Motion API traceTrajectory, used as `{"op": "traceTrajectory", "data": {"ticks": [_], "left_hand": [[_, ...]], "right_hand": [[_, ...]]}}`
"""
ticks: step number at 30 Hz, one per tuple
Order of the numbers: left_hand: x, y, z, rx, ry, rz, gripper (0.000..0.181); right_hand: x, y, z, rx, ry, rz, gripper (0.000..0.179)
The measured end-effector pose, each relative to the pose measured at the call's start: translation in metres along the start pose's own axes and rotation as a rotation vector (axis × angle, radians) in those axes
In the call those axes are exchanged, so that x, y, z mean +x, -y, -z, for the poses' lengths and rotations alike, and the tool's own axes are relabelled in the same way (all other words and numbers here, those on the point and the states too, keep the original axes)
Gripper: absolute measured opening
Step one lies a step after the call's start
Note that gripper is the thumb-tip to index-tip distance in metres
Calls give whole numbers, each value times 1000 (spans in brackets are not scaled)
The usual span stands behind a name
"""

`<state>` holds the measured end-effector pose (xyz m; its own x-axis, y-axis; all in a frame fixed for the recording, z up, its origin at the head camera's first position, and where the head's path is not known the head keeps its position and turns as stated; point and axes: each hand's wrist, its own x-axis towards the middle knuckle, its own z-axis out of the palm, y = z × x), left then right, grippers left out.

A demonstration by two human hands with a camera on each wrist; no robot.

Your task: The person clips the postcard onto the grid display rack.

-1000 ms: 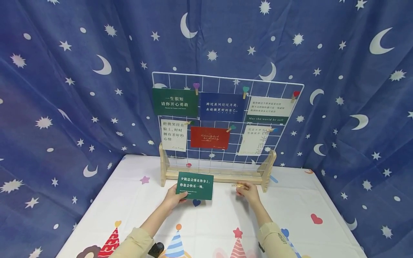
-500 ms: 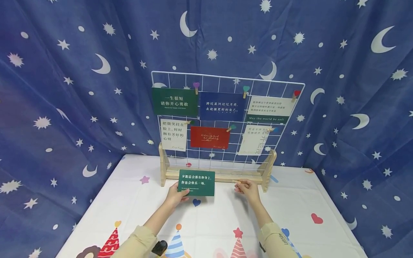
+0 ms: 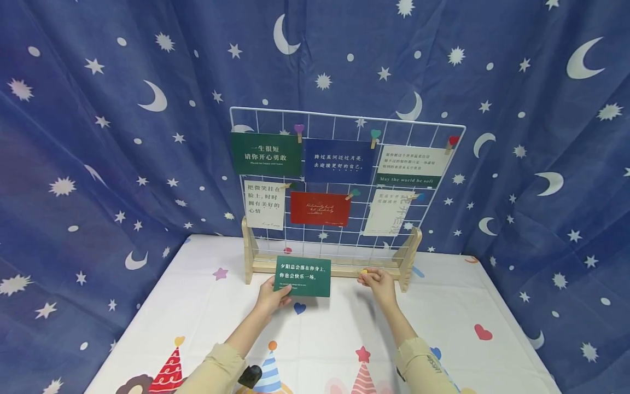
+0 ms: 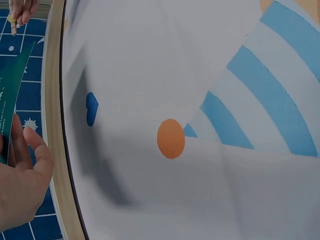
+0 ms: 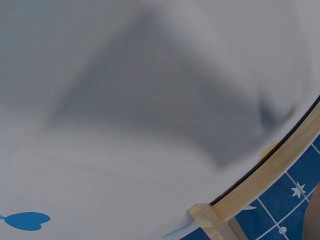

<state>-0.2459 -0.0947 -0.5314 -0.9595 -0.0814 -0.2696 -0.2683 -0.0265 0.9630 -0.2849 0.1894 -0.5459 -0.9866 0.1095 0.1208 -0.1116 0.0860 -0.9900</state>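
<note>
In the head view, my left hand [image 3: 272, 296] grips a green card [image 3: 309, 277] with white writing by its lower left corner, thumb in front. The card is held in front of the bottom bar of the grid rack [image 3: 332, 113]. To its right, my right hand [image 3: 383, 287] pinches a small wooden clothespin with a yellow end [image 3: 364, 272] between thumb and fingers. The left wrist view shows the card [image 4: 20, 75] edge-on and the wooden clothespin [image 4: 14, 27] above it. Only a sliver of the right hand [image 5: 312, 217] enters the right wrist view.
Several cards hang on the rack in two rows, among them a red card [image 3: 320, 208] and a blue card [image 3: 338, 162], each with a heart-topped clothespin. Wooden feet [image 3: 410, 260] stand at the rack's ends. A white printed cloth [image 3: 443, 317] covers the table before a blue curtain [image 3: 147, 137].
My left hand has moved the green card slightly right and up, toward the rack. The right hand has risen a little, and the clothespin has turned in its fingers.
</note>
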Motion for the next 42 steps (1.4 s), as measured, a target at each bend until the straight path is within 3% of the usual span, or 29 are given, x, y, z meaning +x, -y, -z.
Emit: {"op": "traceTrajectory", "data": {"ticks": [14,21,28,32,42], "left_hand": [[5,-2,-8,-77,-41,-4,34],[9,0,-14,-120,-34,-22,36],[19,-2,-24,-163,-39,-82,35],[24,-6,-30,-162,-42,-125,34],[37,-19,-41,-117,-84,-146,30]], "right_hand": [[-1,17,-2,-40,11,5,22],[6,28,-1,-56,48,94,20],[18,48,-10,-234,-24,210,19],[22,61,-16,-298,-49,241,15],[35,81,-27,-358,-62,309,16]]}}
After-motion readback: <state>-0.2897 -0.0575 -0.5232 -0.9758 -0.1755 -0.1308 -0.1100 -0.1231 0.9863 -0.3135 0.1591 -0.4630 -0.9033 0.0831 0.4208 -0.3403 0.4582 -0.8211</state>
